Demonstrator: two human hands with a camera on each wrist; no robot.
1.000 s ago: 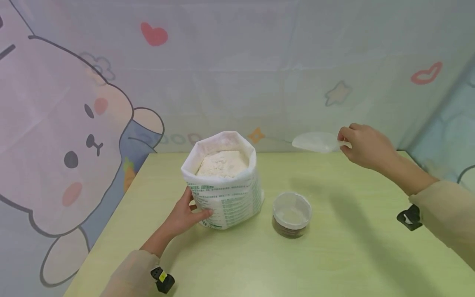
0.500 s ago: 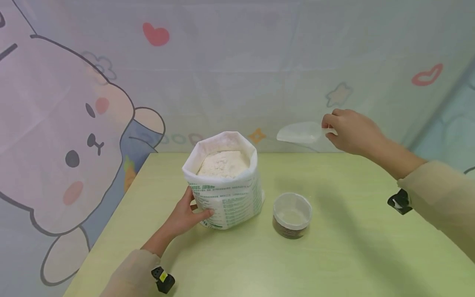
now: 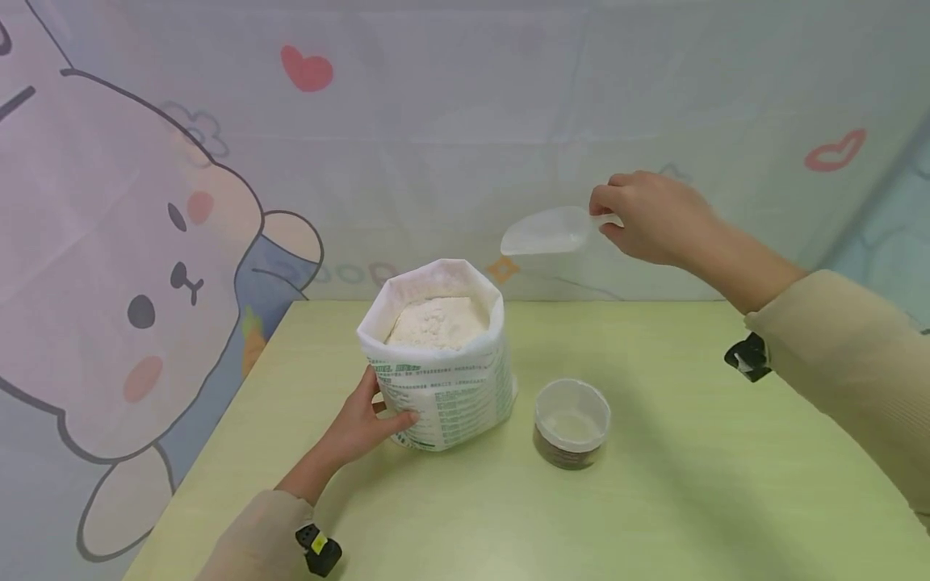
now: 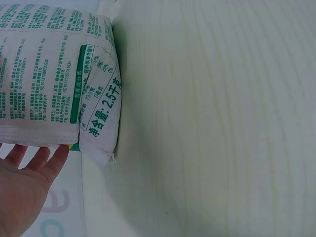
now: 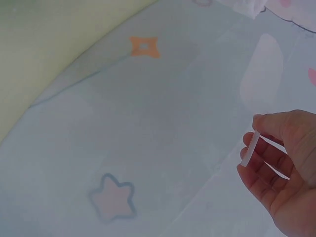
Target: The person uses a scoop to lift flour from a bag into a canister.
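An open white flour bag (image 3: 465, 395) with green print stands on the table, its top folded back around pale flour (image 3: 439, 323). My left hand (image 3: 363, 424) holds the bag's lower left side, thumb on the front. In the left wrist view, the fingers (image 4: 54, 160) of that hand lie along the bag's edge. Up to the right of the bag, my right hand (image 3: 654, 218) pinches the handle of a translucent plastic scoop (image 3: 548, 231). The scoop is in the air, its bowl pointing left. Its handle (image 5: 251, 148) shows between thumb and fingers in the right wrist view.
A round clear tub (image 3: 572, 424) with a brown band around its base stands right of the bag, its top uncovered. Behind the pale green table (image 3: 465, 516) hangs a printed cloth (image 3: 450, 105) with a cartoon animal at left.
My right hand has moved left and upward, carrying the scoop from beyond the tub toward the bag. My left hand and the flour bag have stayed in place.
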